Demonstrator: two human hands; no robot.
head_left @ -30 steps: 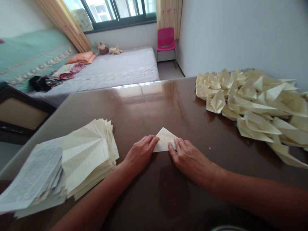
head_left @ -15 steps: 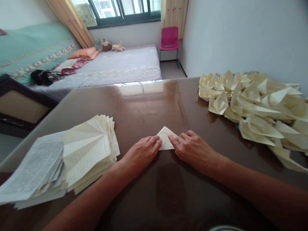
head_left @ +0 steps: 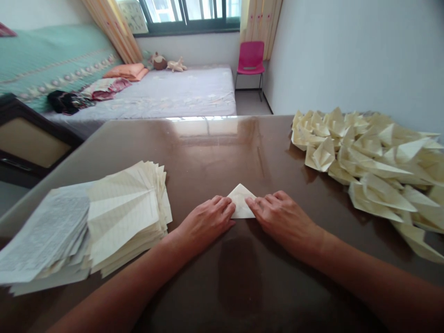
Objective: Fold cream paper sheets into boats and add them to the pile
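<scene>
A small folded sheet of cream paper lies on the brown glossy table, its pointed tip facing away from me. My left hand is closed on its left corner, fingertips pressed down on the edge. On the right side my right hand grips the other corner, thumb resting on top of the paper. The parts of the sheet under my fingers are hidden.
A stack of cream paper sheets lies left, beside printed grey-white sheets. A heap of folded paper boats fills the table's right side. Beyond the table are a bed and a pink chair.
The view has shifted slightly, so the room and the paper heap sit a little differently. Both hands stay on the folded paper, with hardly any movement of the fingers.
</scene>
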